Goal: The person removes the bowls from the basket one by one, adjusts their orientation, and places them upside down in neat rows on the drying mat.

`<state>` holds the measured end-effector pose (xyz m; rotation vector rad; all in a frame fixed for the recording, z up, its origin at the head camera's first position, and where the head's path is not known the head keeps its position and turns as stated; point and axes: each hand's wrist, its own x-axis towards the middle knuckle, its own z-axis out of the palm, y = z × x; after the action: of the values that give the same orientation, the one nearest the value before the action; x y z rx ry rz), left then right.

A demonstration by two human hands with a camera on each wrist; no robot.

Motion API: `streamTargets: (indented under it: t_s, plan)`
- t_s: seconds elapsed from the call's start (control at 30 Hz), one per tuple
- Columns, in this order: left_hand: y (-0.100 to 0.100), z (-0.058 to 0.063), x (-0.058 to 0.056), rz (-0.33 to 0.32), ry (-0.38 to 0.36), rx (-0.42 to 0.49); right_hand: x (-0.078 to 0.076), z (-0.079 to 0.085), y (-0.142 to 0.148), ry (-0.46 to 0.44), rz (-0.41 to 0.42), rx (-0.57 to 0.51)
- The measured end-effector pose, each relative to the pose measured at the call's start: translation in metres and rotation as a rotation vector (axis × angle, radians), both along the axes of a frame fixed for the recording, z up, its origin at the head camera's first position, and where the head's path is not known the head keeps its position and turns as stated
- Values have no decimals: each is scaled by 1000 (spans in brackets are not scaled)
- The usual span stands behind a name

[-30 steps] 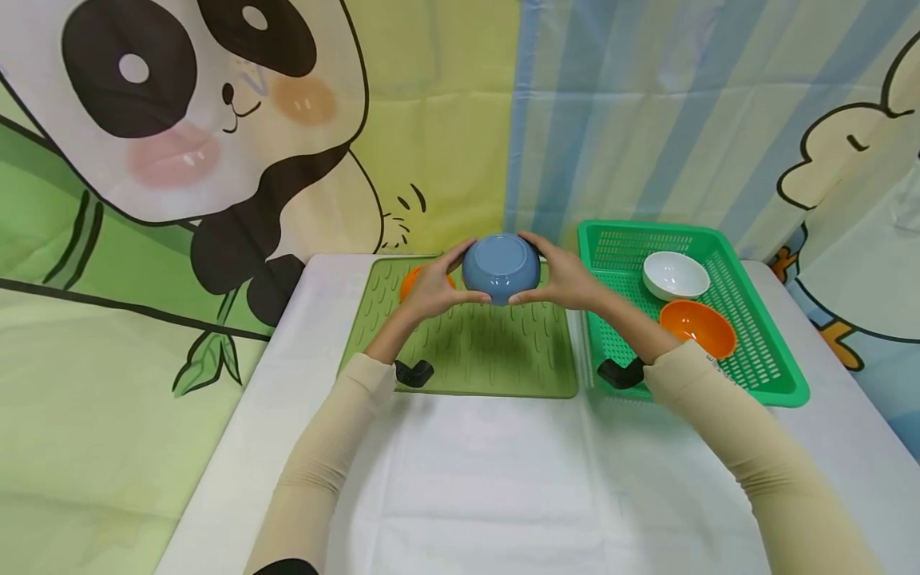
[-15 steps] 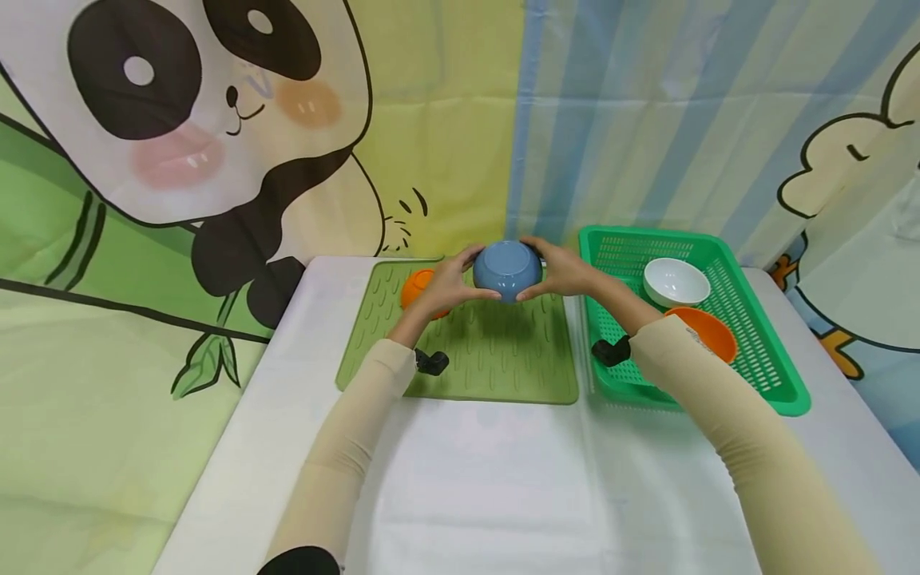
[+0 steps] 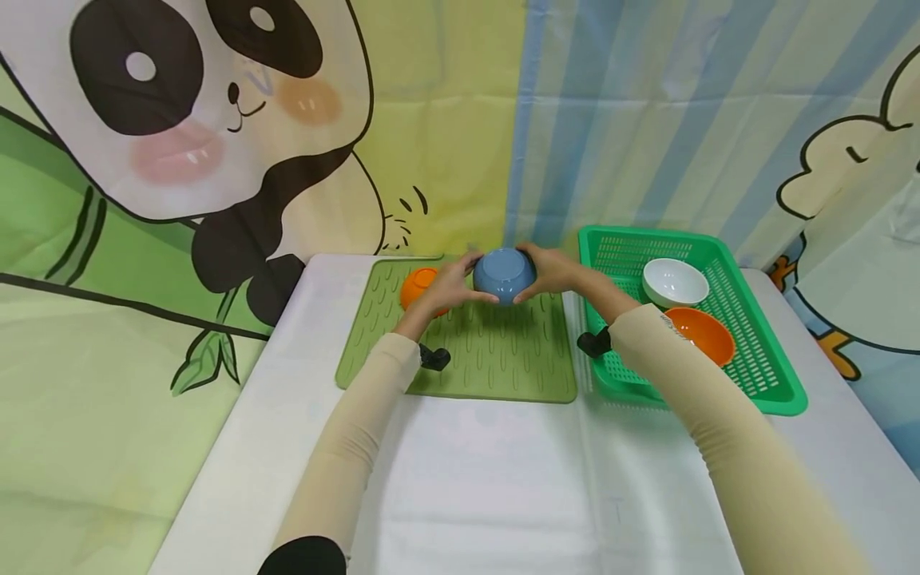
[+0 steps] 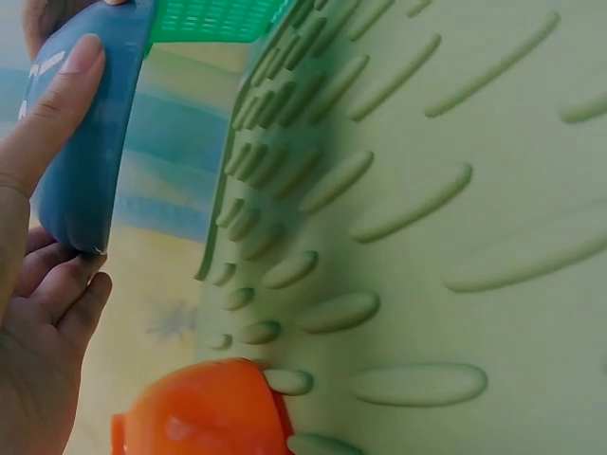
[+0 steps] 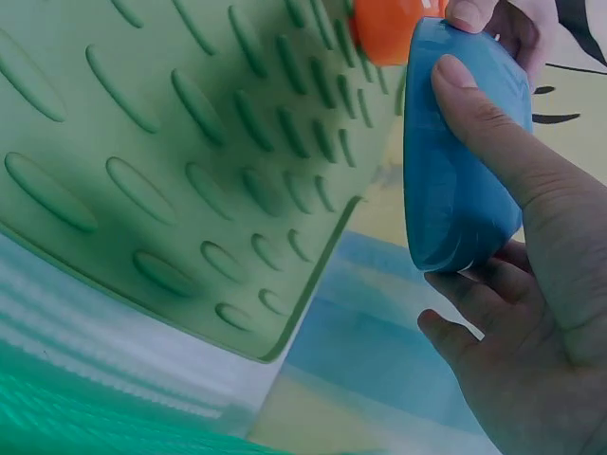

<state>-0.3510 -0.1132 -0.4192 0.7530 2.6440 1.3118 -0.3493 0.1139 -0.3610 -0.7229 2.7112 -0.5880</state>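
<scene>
A blue bowl (image 3: pixel 505 275) is upside down, its foot ring facing up, above the green ridged drying mat (image 3: pixel 496 367). My left hand (image 3: pixel 449 289) grips its left side, thumb on the near wall and fingers at the far rim. On the opposite side my right hand (image 3: pixel 552 271) holds it the same way. Both wrist views show a gap between the rim of the bowl (image 5: pixel 465 152) and the mat. Just left of my left hand, an orange bowl (image 4: pixel 204 412) rests upside down on the mat, partly hidden by that hand in the head view.
Right of the mat stands a green perforated basket (image 3: pixel 779 359). Inside it a white bowl (image 3: pixel 676 282) and another orange bowl (image 3: pixel 700 334) lie with their openings up. My right sleeve (image 3: pixel 690 383) passes over the basket's near corner. A printed curtain (image 3: pixel 446 120) hangs behind the table.
Both hands and the blue bowl have shifted slightly right and down over the mat. More of the upside-down orange bowl now shows behind my left hand.
</scene>
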Motion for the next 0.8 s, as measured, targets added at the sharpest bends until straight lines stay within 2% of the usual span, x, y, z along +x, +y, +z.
streamTargets:
  t_s: [0.27,0.4,0.67,0.8]
  plan:
    - [-2,-10,-1,-9,-46,-42,-6,-14,-8,-37,-7,52]
    - [0,-13,-2,-11,-36,-110,-5,-17,-9,-58,-18,68]
    - [3,-19,-5,-11,-11,-183,-8,-26,-10,-77,-30,99]
    - [5,-22,-4,-4,-33,-208,-8,-29,-10,-84,-30,119]
